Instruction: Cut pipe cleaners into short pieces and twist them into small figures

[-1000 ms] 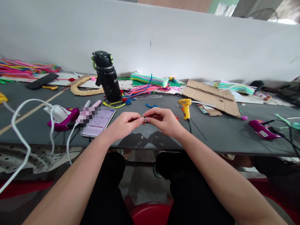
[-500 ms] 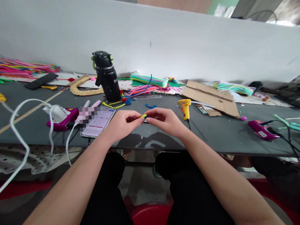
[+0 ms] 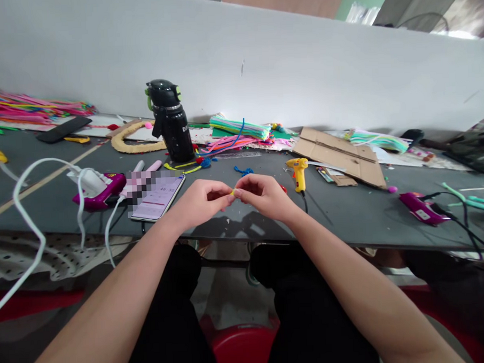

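Observation:
My left hand [image 3: 201, 204] and my right hand [image 3: 265, 195] meet fingertip to fingertip above the front part of the table. Between their thumbs and forefingers they pinch a small yellow and blue pipe cleaner piece [image 3: 233, 192]. Only a bit of its yellow shows now; the fingers cover the rest. Just beyond the hands lies a small blue pipe cleaner twist [image 3: 243, 171]. To the right of my right hand a yellow glue gun [image 3: 300, 174] rests on the table. A phone [image 3: 158, 198] with a timer on its screen lies left of my left hand.
A black bottle [image 3: 174, 128] stands at the back left. Bundles of pastel pipe cleaners [image 3: 239, 127] and a cardboard sheet [image 3: 341, 157] lie along the white partition [image 3: 236, 58]. Purple power sockets [image 3: 100, 193] with white cables sit at left, another purple socket [image 3: 423, 209] at right.
The fingers have shifted on the small piece, so its blue part is now hidden and less yellow shows. A small red thing has come into sight beside my right hand.

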A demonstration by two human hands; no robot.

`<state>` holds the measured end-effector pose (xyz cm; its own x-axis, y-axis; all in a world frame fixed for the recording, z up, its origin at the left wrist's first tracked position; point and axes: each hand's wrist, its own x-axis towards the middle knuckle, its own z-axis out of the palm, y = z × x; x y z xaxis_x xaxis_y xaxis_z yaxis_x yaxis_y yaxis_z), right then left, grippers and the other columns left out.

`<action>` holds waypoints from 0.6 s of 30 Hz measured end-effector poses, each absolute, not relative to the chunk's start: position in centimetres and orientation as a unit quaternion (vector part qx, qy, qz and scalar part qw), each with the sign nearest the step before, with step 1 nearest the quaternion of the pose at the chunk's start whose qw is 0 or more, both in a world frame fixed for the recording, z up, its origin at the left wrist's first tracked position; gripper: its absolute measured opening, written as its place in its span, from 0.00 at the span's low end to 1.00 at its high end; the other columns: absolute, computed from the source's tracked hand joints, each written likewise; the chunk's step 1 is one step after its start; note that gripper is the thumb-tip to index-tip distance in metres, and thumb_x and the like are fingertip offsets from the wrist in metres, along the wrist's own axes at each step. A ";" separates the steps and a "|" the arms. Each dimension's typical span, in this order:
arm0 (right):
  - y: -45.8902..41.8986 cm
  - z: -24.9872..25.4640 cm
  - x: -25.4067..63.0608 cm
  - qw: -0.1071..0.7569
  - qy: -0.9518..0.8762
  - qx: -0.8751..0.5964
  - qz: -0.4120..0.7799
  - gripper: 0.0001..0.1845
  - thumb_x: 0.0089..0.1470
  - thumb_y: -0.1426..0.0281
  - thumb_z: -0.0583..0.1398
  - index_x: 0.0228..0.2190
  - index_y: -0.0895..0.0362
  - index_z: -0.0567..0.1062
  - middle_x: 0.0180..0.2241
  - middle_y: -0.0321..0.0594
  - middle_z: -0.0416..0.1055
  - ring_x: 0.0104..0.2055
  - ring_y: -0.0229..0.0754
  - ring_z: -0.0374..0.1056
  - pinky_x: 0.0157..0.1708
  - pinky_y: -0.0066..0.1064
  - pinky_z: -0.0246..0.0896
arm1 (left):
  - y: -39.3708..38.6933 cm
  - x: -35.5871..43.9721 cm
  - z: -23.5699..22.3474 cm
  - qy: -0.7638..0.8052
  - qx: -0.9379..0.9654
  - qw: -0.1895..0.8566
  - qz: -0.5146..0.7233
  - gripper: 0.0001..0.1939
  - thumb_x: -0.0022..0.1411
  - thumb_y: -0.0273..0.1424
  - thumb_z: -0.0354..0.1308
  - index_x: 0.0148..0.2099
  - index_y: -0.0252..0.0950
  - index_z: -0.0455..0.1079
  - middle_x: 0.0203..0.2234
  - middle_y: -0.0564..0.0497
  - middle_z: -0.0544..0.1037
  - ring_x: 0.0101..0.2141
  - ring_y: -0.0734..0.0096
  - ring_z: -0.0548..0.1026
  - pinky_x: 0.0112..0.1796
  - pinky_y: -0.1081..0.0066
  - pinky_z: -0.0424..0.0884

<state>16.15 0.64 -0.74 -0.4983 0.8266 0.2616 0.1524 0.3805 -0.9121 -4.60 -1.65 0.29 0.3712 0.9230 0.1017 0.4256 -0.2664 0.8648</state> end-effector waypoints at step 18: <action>5.5 -2.0 28.2 0.088 -0.599 -0.786 0.123 0.34 0.49 0.36 0.56 0.30 0.55 0.73 0.31 0.47 0.74 0.35 0.50 0.71 0.32 0.36 0.60 | 0.1 -4.3 -0.4 0.491 0.580 0.508 0.406 0.19 0.60 0.46 0.64 0.32 0.34 0.69 0.26 0.49 0.77 0.19 0.81 0.62 0.19 0.76 0.55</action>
<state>28.20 5.52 -1.96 0.2515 0.9638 -0.0881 0.9208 -0.2663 -0.2851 -4.30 0.11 -0.37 0.1893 0.9816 -0.0272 0.1569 -0.0029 0.9876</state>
